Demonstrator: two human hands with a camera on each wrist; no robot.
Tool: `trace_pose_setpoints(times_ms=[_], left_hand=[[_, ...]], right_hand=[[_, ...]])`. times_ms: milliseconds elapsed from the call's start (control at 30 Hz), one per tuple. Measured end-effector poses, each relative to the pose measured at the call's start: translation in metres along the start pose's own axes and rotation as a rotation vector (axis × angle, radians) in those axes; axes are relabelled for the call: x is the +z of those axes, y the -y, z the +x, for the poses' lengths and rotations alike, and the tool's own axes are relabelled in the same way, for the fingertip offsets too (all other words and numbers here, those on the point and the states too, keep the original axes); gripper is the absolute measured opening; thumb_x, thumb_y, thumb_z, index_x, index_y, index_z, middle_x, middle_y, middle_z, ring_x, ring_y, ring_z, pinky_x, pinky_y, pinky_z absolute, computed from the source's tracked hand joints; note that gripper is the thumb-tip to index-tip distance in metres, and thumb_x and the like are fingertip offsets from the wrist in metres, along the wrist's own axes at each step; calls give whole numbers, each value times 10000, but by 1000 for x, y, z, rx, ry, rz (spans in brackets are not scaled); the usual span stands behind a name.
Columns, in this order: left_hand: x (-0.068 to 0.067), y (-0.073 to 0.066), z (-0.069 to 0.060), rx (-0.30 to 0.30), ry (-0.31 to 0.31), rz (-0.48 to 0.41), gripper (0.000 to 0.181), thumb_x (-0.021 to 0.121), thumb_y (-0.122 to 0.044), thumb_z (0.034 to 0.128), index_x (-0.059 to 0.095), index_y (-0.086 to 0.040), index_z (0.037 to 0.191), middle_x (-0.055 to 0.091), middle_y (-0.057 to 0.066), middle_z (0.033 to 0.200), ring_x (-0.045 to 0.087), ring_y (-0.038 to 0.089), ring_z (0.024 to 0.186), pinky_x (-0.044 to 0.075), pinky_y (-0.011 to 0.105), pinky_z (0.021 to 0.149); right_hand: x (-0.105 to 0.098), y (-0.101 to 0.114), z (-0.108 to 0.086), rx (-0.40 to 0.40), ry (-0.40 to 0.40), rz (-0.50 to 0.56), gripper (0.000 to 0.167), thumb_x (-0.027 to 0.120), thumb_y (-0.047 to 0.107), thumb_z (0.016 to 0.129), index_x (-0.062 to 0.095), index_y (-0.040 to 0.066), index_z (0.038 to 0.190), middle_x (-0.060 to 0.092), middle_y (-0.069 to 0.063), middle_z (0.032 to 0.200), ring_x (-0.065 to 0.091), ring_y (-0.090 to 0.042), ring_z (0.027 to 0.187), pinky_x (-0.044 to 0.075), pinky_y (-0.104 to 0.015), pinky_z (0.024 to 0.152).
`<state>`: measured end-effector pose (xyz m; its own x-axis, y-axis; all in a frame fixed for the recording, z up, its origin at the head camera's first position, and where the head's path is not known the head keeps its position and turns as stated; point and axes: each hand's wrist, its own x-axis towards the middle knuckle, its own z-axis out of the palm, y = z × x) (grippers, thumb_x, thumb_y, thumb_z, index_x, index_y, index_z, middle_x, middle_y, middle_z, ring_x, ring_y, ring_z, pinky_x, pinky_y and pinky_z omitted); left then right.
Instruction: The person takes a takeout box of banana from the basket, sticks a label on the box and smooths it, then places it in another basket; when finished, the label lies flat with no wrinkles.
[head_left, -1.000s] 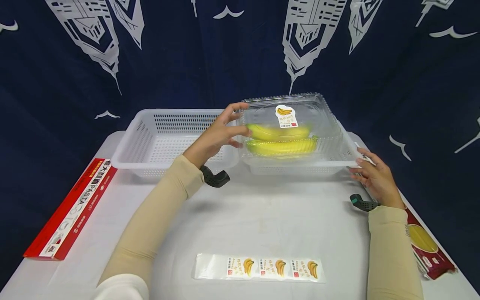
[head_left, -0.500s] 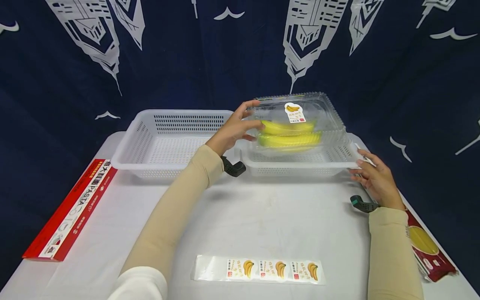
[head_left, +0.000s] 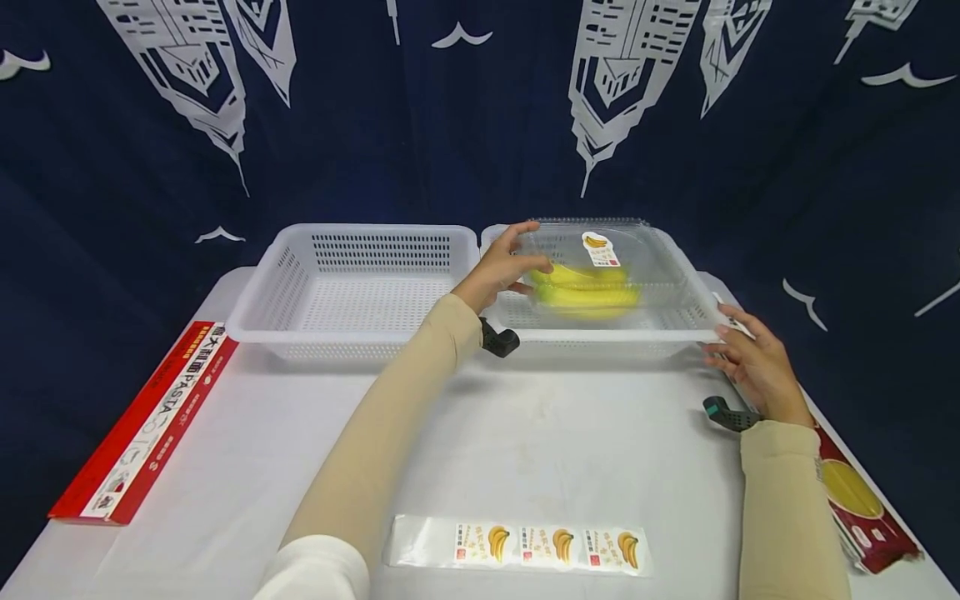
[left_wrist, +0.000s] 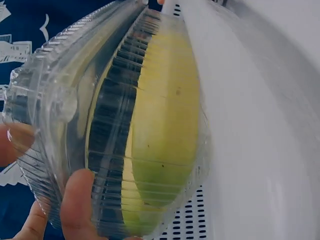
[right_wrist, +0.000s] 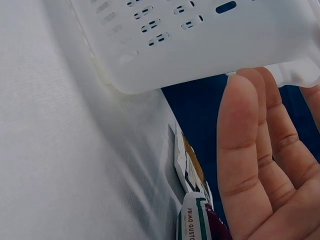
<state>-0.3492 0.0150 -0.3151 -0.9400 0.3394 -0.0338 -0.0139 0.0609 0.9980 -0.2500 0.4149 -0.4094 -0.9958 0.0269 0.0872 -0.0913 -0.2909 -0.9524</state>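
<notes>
My left hand [head_left: 498, 271] grips the left side of a clear plastic clamshell box [head_left: 633, 254], with yellow-green bananas [left_wrist: 167, 115] inside. A banana sticker [head_left: 602, 249] is on its lid. The box is within the right white basket [head_left: 600, 336]; whether it touches the bottom cannot be told. In the left wrist view, the thumb and fingers are on the box's ribbed end. My right hand [head_left: 761, 367] is at the basket's front right corner, fingers extended; the right wrist view shows the fingertips at the basket's rim.
A second white basket [head_left: 360, 336] stands to the left. A red pasta box [head_left: 142, 425] lies along the left table edge, and a dark red packet [head_left: 862, 508] along the right. A strip of banana stickers [head_left: 517, 546] lies near the front.
My left hand has moved right and then down, carrying the box of bananas lower into the right basket. My right hand has stayed at the basket corner.
</notes>
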Motion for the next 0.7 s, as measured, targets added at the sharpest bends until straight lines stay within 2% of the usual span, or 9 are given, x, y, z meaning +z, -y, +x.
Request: trace_pose_setpoints(times_ms=[67,167,300,433,700], left_hand=[[4,4,4,-5,-11,8,810,743,-60,934,435,-262,1656,204,146,1783,412,291,1557,632,325,759],[8,9,7,-11,-19,14,816,733,-63,935,418,-243,1666,191,170,1782,506,312,1482,632,318,765],[11,14,8,-27,-28,23,836,746,-66,926,410,-237,1672,275,161,1748,655,251,1235,642,325,797],[13,16,7,-35,-49,68,842,767,-80,914,422,-240,1665,406,136,1672,641,166,956,622,284,740],[19,15,8,-53,-110,116,814,793,-83,909,473,-258,1637,433,122,1674,682,207,895,627,302,760]], right_hand=[[-1,0,-1,0,3,-3,346,594,6,1094,718,251,1303,742,19,1102,781,-161,809,653,-273,697],[-1,0,-1,-3,8,-3,344,599,9,1093,719,247,1312,735,27,1125,782,-160,819,652,-271,701],[0,0,-1,-6,5,-11,337,611,23,1092,717,243,1325,682,40,1193,784,-154,831,651,-267,710],[-1,1,-1,-5,0,-29,333,624,46,1092,705,246,1345,624,45,1239,783,-145,842,649,-260,718],[-1,1,-1,-7,6,-25,337,594,32,1102,710,246,1336,671,47,1209,789,-154,850,650,-263,720]])
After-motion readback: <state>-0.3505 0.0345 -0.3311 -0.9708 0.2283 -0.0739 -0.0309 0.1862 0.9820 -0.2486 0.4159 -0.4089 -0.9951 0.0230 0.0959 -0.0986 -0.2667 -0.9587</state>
